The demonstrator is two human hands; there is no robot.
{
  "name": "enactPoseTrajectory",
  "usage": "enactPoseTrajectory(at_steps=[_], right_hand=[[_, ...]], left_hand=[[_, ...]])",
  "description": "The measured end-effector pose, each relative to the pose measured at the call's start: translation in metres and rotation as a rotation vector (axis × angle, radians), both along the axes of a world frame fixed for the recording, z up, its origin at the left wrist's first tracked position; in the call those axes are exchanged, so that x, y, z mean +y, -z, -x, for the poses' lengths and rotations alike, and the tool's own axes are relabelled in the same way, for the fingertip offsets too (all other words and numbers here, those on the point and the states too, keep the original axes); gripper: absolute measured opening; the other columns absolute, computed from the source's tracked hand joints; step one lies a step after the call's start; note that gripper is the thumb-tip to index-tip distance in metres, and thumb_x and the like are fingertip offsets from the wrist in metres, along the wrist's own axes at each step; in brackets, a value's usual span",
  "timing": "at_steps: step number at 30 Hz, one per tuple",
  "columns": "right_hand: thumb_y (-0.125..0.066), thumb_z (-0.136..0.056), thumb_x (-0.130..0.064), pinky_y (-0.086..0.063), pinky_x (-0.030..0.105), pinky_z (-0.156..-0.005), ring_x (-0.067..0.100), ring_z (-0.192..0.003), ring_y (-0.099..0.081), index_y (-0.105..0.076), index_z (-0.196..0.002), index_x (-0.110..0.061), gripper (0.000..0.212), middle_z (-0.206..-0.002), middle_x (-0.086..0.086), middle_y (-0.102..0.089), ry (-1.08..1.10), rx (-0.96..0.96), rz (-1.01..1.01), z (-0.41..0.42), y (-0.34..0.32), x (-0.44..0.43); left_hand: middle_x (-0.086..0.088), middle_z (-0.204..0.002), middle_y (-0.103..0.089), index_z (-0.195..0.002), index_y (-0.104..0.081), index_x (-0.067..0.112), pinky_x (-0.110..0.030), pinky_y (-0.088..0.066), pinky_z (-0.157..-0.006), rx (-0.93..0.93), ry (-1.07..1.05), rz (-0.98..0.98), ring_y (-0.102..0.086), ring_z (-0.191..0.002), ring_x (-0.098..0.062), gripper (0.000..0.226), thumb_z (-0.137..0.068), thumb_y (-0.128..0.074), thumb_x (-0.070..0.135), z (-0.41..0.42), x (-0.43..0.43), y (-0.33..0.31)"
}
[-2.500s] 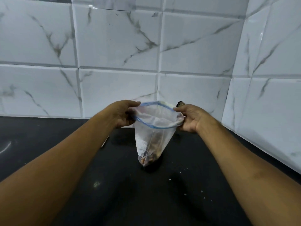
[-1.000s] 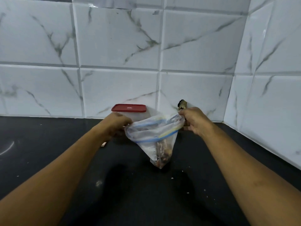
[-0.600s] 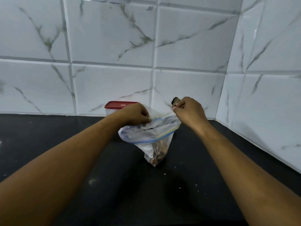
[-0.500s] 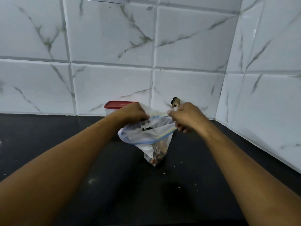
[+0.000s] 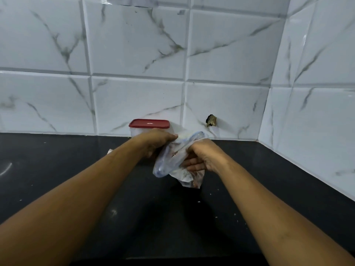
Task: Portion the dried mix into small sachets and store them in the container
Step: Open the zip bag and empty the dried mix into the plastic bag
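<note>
White marble-veined tiles (image 5: 134,54) meet in a corner behind a black surface (image 5: 57,166), and against them stands the clear container (image 5: 135,132) with its red lid (image 5: 149,123) on. Just in front of it and a little to its right, both my hands are on the zip-lock bag (image 5: 165,167). A couple of seconds ago I held its mouth stretched wide between them. Then I brought the blue seal's sides together, and now the bag is bunched up and lower, close over the surface.

My left hand (image 5: 159,141) holds the top edge, right in front of the container. My right hand (image 5: 201,157) has left the end of the seal, and its fingers curl round the bag's crumpled middle. The dried mix (image 5: 194,182) sits as a small dark clump in the bottom corner, hanging below my right hand. I judge that this portion is filled and I am pressing out air or folding the bag down. Whether the seal is fully shut I cannot tell.

To the container's right a dark chipped hole (image 5: 211,120) marks a tile. A pale scrap (image 5: 110,150) peeps out to its left by my left forearm, and light crumbs (image 5: 199,201) dot the surface nearer me. Storing the bag still needs the lid taken off, and both hands are busy.
</note>
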State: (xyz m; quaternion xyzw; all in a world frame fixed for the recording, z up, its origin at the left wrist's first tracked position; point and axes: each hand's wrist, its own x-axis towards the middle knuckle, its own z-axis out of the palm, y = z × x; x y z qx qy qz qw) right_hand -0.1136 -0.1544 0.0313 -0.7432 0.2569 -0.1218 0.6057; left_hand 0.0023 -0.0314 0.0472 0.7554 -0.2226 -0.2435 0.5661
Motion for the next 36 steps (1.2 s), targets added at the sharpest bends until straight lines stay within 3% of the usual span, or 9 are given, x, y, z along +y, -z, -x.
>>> enactPoseTrajectory(at_steps=[4,6,12,17,21,24,28,33,36], right_hand=[[-0.051,-0.098,0.004,-0.061,0.042,-0.068,0.03,-0.077,-0.07,-0.064,-0.098,-0.002,0.015,-0.084,0.017,-0.071,0.036,-0.196,-0.402,-0.003,-0.002,-0.002],[-0.05,-0.101,0.002,-0.056,0.043,-0.069,0.031,-0.082,-0.067,-0.061,-0.109,0.001,0.014,-0.092,0.02,-0.068,0.075,-0.26,-0.574,-0.004,-0.003,-0.007],[-0.043,-0.105,-0.003,-0.05,0.043,-0.082,0.033,-0.105,-0.066,-0.059,-0.115,0.004,0.02,-0.105,0.02,-0.068,0.2,-0.274,-0.701,-0.006,-0.009,-0.022],[-0.041,-0.104,-0.003,-0.049,0.044,-0.073,0.028,-0.088,-0.065,-0.062,-0.111,-0.001,0.022,-0.098,0.013,-0.069,0.229,-0.258,-0.719,-0.003,-0.011,-0.033],[-0.052,-0.101,-0.009,-0.046,0.041,-0.068,0.023,-0.078,-0.059,-0.058,-0.095,-0.004,0.009,-0.087,0.009,-0.063,0.27,-0.294,-0.818,0.006,-0.016,-0.046],[-0.062,-0.093,-0.008,-0.047,0.039,-0.071,0.024,-0.079,-0.06,-0.057,-0.096,-0.005,0.007,-0.091,0.009,-0.063,0.244,-0.29,-0.804,0.007,-0.023,-0.047],[-0.062,-0.088,0.001,-0.054,0.035,-0.072,0.023,-0.076,-0.063,-0.058,-0.089,-0.006,0.008,-0.088,0.01,-0.063,0.236,-0.346,-0.647,0.004,-0.023,-0.048],[-0.064,-0.088,0.0,-0.051,0.024,-0.046,0.019,-0.058,-0.063,-0.063,-0.089,-0.009,0.009,-0.073,0.009,-0.066,0.29,-0.328,-0.058,0.007,-0.013,-0.057],[-0.062,-0.09,-0.004,-0.048,0.023,-0.044,0.017,-0.053,-0.059,-0.062,-0.089,-0.009,0.005,-0.072,0.007,-0.061,0.258,-0.292,-0.145,0.005,-0.017,-0.059]], left_hand=[[-0.014,-0.106,-0.074,-0.109,-0.071,0.002,-0.041,-0.059,-0.086,0.261,-0.026,0.147,-0.07,-0.1,-0.03,0.026,-0.099,-0.067,0.026,-0.003,0.005,0.004],[-0.012,-0.098,-0.073,-0.101,-0.07,0.004,-0.041,-0.06,-0.083,0.37,-0.058,0.258,-0.07,-0.093,-0.028,0.021,-0.1,-0.066,0.025,-0.008,0.009,0.006],[-0.008,-0.073,-0.071,-0.091,-0.07,0.003,-0.028,-0.06,-0.049,0.51,-0.117,0.432,-0.07,-0.055,-0.019,0.015,-0.098,-0.067,0.016,-0.014,0.023,0.017],[-0.005,-0.073,-0.067,-0.09,-0.066,0.004,-0.027,-0.059,-0.063,0.59,-0.149,0.537,-0.066,-0.063,-0.016,0.019,-0.102,-0.055,0.013,-0.015,0.034,0.017],[-0.002,-0.069,-0.066,-0.091,-0.06,0.007,-0.025,-0.06,-0.052,0.646,-0.229,0.728,-0.064,-0.051,-0.011,0.015,-0.102,-0.051,0.012,-0.03,0.05,0.014],[-0.002,-0.085,-0.067,-0.106,-0.061,0.01,-0.033,-0.064,-0.067,0.658,-0.207,0.81,-0.069,-0.075,-0.017,0.015,-0.095,-0.068,0.017,-0.034,0.055,0.012],[-0.004,-0.077,-0.062,-0.095,-0.062,0.008,-0.035,-0.066,-0.064,0.433,-0.195,0.571,-0.063,-0.071,-0.017,0.016,-0.088,-0.076,0.011,-0.029,0.056,0.017],[-0.014,-0.092,-0.065,-0.1,-0.067,0.001,-0.032,-0.062,-0.055,0.069,-0.204,0.154,-0.069,-0.079,-0.026,0.016,-0.088,-0.077,0.006,-0.025,0.061,0.017],[-0.015,-0.093,-0.067,-0.104,-0.064,0.002,-0.032,-0.061,-0.051,0.024,-0.211,0.127,-0.069,-0.074,-0.026,0.012,-0.096,-0.069,0.011,-0.018,0.055,0.011]])
